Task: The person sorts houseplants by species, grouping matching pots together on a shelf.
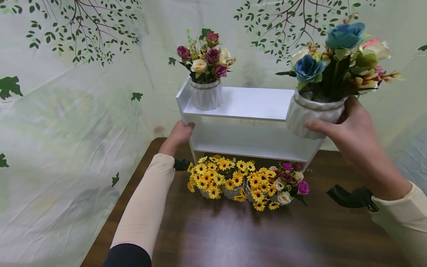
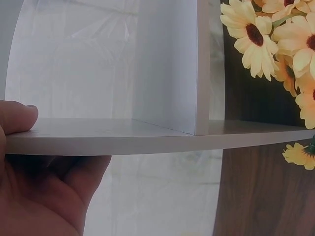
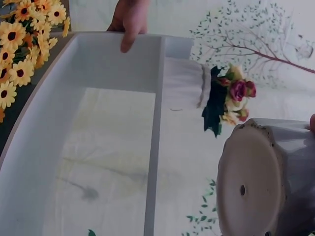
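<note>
My right hand [image 1: 357,137] grips a white ceramic flower pot [image 1: 313,115] with blue and cream artificial roses, holding it up at the right end of a white shelf [image 1: 257,102]. The pot's underside [image 3: 251,182] with its small drain hole shows in the right wrist view. With thumb and fingers, my left hand [image 1: 181,132] holds the left side panel [image 2: 98,140] of the shelf. On the top board, at the left, stands another white pot [image 1: 207,95] with purple and cream roses.
Pots of yellow daisies [image 1: 230,178] and one of purple and cream roses [image 1: 290,183] stand in a row before the shelf's lower part. All are on a brown wooden table [image 1: 227,237]. Behind hangs a pale cloth [image 1: 160,74] printed with leaves.
</note>
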`<state>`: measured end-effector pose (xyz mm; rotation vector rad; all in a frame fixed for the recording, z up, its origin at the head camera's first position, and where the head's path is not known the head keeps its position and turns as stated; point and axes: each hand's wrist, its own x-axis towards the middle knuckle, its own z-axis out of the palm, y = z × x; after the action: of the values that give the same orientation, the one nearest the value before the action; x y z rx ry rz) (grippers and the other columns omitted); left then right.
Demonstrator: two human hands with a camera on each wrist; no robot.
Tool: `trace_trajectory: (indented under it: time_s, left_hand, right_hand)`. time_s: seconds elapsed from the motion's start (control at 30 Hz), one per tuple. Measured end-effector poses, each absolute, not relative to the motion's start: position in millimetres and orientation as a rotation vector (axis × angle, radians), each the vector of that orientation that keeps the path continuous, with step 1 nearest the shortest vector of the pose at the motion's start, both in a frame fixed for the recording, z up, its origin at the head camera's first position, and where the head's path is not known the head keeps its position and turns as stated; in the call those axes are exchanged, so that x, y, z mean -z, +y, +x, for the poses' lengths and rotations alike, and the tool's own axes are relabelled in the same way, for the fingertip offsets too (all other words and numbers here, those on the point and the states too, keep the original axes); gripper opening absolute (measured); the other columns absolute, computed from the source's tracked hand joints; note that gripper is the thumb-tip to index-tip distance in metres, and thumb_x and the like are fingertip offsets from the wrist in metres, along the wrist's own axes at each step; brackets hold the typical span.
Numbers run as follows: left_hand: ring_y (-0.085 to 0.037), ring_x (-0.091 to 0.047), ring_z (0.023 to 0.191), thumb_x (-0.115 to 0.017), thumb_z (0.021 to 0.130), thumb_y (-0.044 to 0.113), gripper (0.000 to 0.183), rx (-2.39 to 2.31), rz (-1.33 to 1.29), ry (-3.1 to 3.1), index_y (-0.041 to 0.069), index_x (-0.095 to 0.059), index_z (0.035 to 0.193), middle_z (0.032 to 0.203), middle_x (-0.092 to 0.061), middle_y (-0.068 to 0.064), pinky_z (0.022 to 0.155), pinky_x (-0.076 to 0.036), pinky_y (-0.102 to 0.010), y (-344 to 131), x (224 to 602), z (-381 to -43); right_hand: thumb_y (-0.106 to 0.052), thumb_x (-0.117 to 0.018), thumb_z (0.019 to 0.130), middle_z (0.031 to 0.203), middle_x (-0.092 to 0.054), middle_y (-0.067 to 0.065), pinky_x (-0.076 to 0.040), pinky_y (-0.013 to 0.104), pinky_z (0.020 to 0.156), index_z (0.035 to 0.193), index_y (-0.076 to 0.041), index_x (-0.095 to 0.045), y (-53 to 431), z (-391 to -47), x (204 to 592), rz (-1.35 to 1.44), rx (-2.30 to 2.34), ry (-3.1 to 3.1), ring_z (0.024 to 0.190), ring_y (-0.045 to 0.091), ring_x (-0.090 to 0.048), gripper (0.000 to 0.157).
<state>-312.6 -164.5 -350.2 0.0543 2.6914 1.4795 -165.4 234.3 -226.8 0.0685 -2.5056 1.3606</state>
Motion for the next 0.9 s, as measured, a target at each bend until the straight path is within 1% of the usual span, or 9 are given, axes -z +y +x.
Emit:
trace_trajectory:
  time_s: [0.07,0.13,0.23,0.33,0.37,0.43,0.5,0.7,0.9]
  left_hand:
    - [-0.042,-0.049,0.133,-0.037,0.104,0.021,0.05,-1.477,0.057,2.695,-0.001,-0.037,0.148,0.148,-0.046,-0.025,0.109,-0.042,-0.057,-165.2,350.6,-312.7]
    - [-0.042,-0.049,0.133,-0.037,0.104,0.021,0.05,-1.473,0.064,2.696,-0.001,-0.036,0.149,0.148,-0.046,-0.025,0.109,-0.042,-0.057,-165.9,350.9,-313.0]
    - [-0.042,-0.049,0.133,-0.037,0.104,0.021,0.049,-1.475,0.072,2.7,0.0,-0.037,0.149,0.147,-0.046,-0.025,0.109,-0.042,-0.057,-166.2,350.9,-313.5]
    - [-0.042,-0.05,0.132,-0.036,0.104,0.02,0.049,-1.481,0.074,2.694,0.0,-0.037,0.148,0.147,-0.047,-0.025,0.109,-0.042,-0.057,-166.1,350.6,-313.3]
    - [-0.042,-0.05,0.132,-0.037,0.104,0.02,0.049,-1.483,0.071,2.692,0.0,-0.037,0.148,0.147,-0.047,-0.025,0.109,-0.042,-0.057,-165.9,350.5,-313.2]
    - [-0.042,-0.05,0.132,-0.037,0.104,0.02,0.048,-1.481,0.065,2.693,0.0,-0.037,0.148,0.147,-0.047,-0.025,0.109,-0.042,-0.057,-165.2,350.4,-313.1]
    - [-0.041,-0.05,0.132,-0.036,0.104,0.019,0.048,-1.476,0.065,2.693,0.001,-0.036,0.149,0.147,-0.047,-0.025,0.109,-0.043,-0.057,-164.6,350.6,-313.2]
    - [-0.042,-0.05,0.133,-0.036,0.104,0.019,0.049,-1.476,0.079,2.703,0.001,-0.035,0.149,0.147,-0.046,-0.025,0.11,-0.042,-0.057,-164.4,350.8,-313.9]
    - [-0.043,-0.05,0.132,-0.037,0.103,0.018,0.049,-1.479,0.088,2.688,-0.001,-0.035,0.148,0.146,-0.046,-0.026,0.109,-0.042,-0.058,-164.5,350.6,-314.0]
  right_hand:
    - [-0.027,-0.08,0.083,0.134,-0.048,-0.001,-0.046,0.005,0.073,0.15,-0.013,-0.029,227.8,-175.7,224.6,0.073,-1.39,-2.499,0.105,0.002,-0.051,0.085]
    - [-0.03,-0.08,0.083,0.136,-0.048,0.0,-0.047,0.008,0.074,0.15,-0.015,-0.03,220.5,-186.2,222.1,0.064,-1.418,-2.49,0.107,0.005,-0.051,0.086]
    - [-0.032,-0.081,0.081,0.143,-0.046,0.003,-0.048,0.017,0.088,0.152,-0.019,-0.028,210.1,-202.3,218.2,0.043,-1.469,-2.473,0.118,0.011,-0.05,0.089]
    - [-0.033,-0.081,0.081,0.152,-0.04,0.005,-0.046,0.033,0.107,0.154,-0.023,-0.025,201.1,-217.9,215.5,0.027,-1.511,-2.466,0.13,0.016,-0.044,0.093]
    - [-0.033,-0.081,0.081,0.154,-0.039,0.004,-0.043,0.038,0.111,0.154,-0.024,-0.024,198.6,-222.7,215.2,0.026,-1.525,-2.461,0.132,0.017,-0.043,0.093]
    - [-0.031,-0.081,0.081,0.155,-0.038,0.004,-0.041,0.043,0.114,0.154,-0.024,-0.024,194.3,-231.4,215.5,0.03,-1.542,-2.451,0.134,0.018,-0.041,0.092]
    - [-0.029,-0.081,0.08,0.154,-0.04,0.004,-0.041,0.043,0.113,0.153,-0.024,-0.026,190.4,-238.9,216.5,0.04,-1.562,-2.433,0.134,0.018,-0.042,0.092]
    - [-0.025,-0.084,0.076,0.146,-0.045,0.002,-0.044,0.035,0.106,0.15,-0.02,-0.031,176.7,-258.2,221.3,0.021,-1.606,-2.341,0.128,0.016,-0.046,0.091]
    - [-0.033,-0.084,0.074,0.148,-0.045,0.003,-0.043,0.034,0.107,0.148,-0.017,-0.032,167.0,-270.3,226.5,-0.087,-1.623,-2.329,0.127,0.016,-0.045,0.092]
